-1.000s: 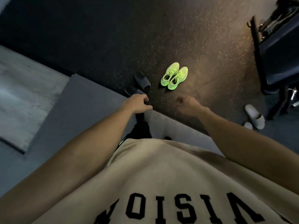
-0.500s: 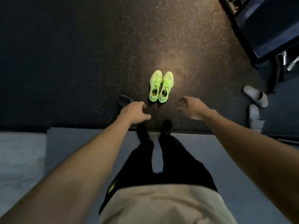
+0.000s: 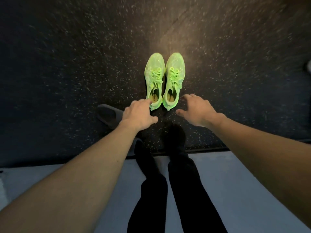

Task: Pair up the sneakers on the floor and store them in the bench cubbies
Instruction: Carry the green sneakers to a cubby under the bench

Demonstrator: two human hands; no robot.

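A dark slide sandal is lying on the speckled black floor, just left of the green sneakers, and the left hand is partly covering its right end. That hand is hovering at the heel of the left sneaker, fingers loosely extended and gripping nothing; whether a fingertip is touching the collar cannot be told. The two sneakers are sitting side by side, toes pointing away from the person, laces tied, with the right sneaker touching or nearly touching its mate. Just right of the sneakers' heels the right hand is reaching with fingers spread, holding nothing. Below the sneakers, the person's dark-trousered legs are standing across the edge of a grey mat.
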